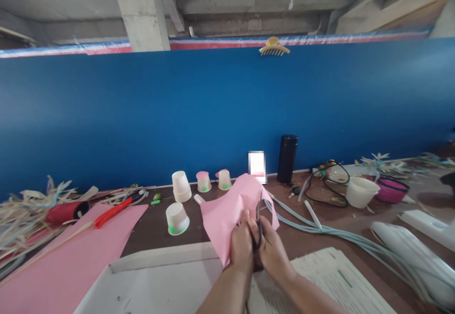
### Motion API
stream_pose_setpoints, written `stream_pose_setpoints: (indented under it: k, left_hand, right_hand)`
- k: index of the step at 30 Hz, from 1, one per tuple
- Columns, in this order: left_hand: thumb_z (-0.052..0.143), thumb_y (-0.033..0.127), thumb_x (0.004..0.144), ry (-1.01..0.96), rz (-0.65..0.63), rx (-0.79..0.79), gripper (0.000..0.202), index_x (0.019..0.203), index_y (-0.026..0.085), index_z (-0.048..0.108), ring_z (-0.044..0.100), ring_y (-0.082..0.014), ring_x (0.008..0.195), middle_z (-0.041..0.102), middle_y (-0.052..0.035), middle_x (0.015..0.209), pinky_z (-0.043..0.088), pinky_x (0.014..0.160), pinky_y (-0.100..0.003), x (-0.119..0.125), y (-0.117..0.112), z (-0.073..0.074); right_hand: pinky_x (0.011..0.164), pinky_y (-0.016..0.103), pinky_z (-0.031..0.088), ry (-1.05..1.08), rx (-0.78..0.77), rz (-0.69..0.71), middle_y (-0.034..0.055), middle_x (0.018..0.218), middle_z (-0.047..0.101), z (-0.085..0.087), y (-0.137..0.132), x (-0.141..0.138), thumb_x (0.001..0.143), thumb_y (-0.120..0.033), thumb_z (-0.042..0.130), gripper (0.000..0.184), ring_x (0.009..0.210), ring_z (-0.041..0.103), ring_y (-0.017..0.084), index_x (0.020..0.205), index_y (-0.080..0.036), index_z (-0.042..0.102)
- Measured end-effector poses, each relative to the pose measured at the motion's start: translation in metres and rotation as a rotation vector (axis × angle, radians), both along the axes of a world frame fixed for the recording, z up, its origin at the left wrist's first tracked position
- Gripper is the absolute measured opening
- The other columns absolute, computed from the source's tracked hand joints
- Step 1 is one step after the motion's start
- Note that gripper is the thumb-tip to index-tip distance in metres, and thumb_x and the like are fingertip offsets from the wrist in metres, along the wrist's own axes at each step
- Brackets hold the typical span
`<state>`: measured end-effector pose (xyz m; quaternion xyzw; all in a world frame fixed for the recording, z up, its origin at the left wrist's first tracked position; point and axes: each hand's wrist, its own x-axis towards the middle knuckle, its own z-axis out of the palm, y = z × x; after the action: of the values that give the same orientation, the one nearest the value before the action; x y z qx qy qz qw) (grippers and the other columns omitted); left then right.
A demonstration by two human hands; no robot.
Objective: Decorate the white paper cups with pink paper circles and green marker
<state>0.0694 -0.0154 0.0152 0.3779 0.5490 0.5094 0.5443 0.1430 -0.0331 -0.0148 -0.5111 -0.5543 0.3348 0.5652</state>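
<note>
My left hand (242, 238) is closed on a sheet of pink paper (227, 212), which stands up creased in front of me. In my right hand (270, 243) is a pair of scissors (259, 231) with dark handles, the fingers wrapped round the loops. The blades point upward at the right part of the sheet, where a narrow strip hangs off to the side. Both hands are close together, nearly touching. Beyond the paper stand two small paper cups (204, 182) with pink pieces at their tops. Another upturned cup (177, 219) with green marks is to the left.
A white box lid (156, 276) and a printed booklet (330, 281) lie nearest me. Pink paper (67, 262) with a red-handled tool (113, 213) is at left. Pale cables (341, 233), a black flask (287, 160) and a white tub (361, 193) are at right, before a blue partition (177, 105).
</note>
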Motion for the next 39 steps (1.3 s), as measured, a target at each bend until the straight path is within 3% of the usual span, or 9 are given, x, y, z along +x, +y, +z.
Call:
stream_pose_setpoints:
  k: [3,7,11,16,22,31,36,39]
  left_hand:
    - [0.049,0.049,0.08,0.083,-0.048,0.004,0.038,0.073,0.016,0.065,0.063,-0.0253,0.088,0.068,-0.012,0.071,0.045,0.076,-0.027,-0.003,-0.001,0.004]
    - [0.05,0.048,0.079,-0.004,-0.101,-0.056,0.036,0.066,0.017,0.063,0.063,-0.0221,0.068,0.064,-0.0091,0.061,0.045,0.063,-0.026,-0.005,-0.001,0.007]
    - [0.052,0.055,0.075,-0.108,-0.137,-0.072,0.042,0.069,0.015,0.064,0.061,-0.0192,0.062,0.064,-0.0072,0.062,0.044,0.059,-0.026,-0.004,0.001,-0.003]
    - [0.049,0.065,0.071,-0.056,-0.15,0.014,0.053,0.067,0.014,0.063,0.058,-0.0174,0.061,0.063,-0.005,0.059,0.043,0.061,-0.026,-0.005,0.007,-0.018]
    - [0.047,0.068,0.069,-0.026,-0.143,0.032,0.057,0.06,0.014,0.06,0.052,-0.0144,0.05,0.056,-0.0018,0.05,0.04,0.054,-0.026,-0.005,0.01,-0.023]
    - [0.053,0.056,0.073,-0.09,-0.134,-0.025,0.046,0.074,0.012,0.065,0.06,-0.0189,0.063,0.064,-0.0061,0.062,0.045,0.061,-0.028,-0.008,0.007,-0.01]
    - [0.058,0.048,0.073,-0.132,-0.107,0.015,0.039,0.083,0.012,0.066,0.063,-0.0214,0.076,0.069,-0.0089,0.077,0.047,0.072,-0.029,-0.011,0.004,-0.001]
    - [0.06,0.053,0.069,-0.105,-0.082,-0.037,0.043,0.084,0.012,0.065,0.064,-0.023,0.075,0.068,-0.0095,0.076,0.048,0.071,-0.031,-0.014,0.005,-0.004]
  right_hand:
    - [0.063,0.023,0.041,0.027,-0.006,0.035,-0.0013,0.067,0.053,0.001,-0.001,0.001,0.083,-0.051,0.046,0.032,0.067,0.049,0.015,0.083,-0.02,0.051]
    - [0.06,0.023,0.039,0.077,-0.005,0.055,-0.001,0.069,0.052,0.001,0.0,0.003,0.082,-0.051,0.047,0.032,0.067,0.048,0.015,0.083,-0.02,0.051]
    - [0.058,0.022,0.038,0.062,0.007,0.03,-0.0017,0.068,0.048,0.001,0.003,0.008,0.081,-0.05,0.049,0.03,0.065,0.044,0.014,0.076,-0.02,0.049]
    - [0.057,0.021,0.036,0.035,0.025,0.023,-0.0032,0.065,0.044,0.0,0.005,0.011,0.081,-0.047,0.051,0.028,0.063,0.041,0.013,0.073,-0.02,0.047]
    - [0.053,0.022,0.033,0.033,0.032,0.024,-0.0039,0.062,0.04,-0.005,0.008,0.012,0.083,-0.044,0.049,0.027,0.058,0.039,0.012,0.071,-0.02,0.046]
    - [0.052,0.021,0.031,0.025,0.04,0.019,-0.0048,0.061,0.037,0.006,0.004,0.011,0.083,-0.04,0.05,0.025,0.057,0.035,0.01,0.069,-0.02,0.043]
    - [0.052,0.021,0.032,0.017,0.044,0.024,-0.0047,0.061,0.038,0.003,0.005,0.012,0.083,-0.038,0.05,0.024,0.057,0.035,0.01,0.069,-0.021,0.043]
    - [0.051,0.021,0.032,0.014,0.024,0.031,-0.0047,0.06,0.039,0.0,0.006,0.013,0.083,-0.038,0.051,0.023,0.056,0.037,0.011,0.07,-0.021,0.045]
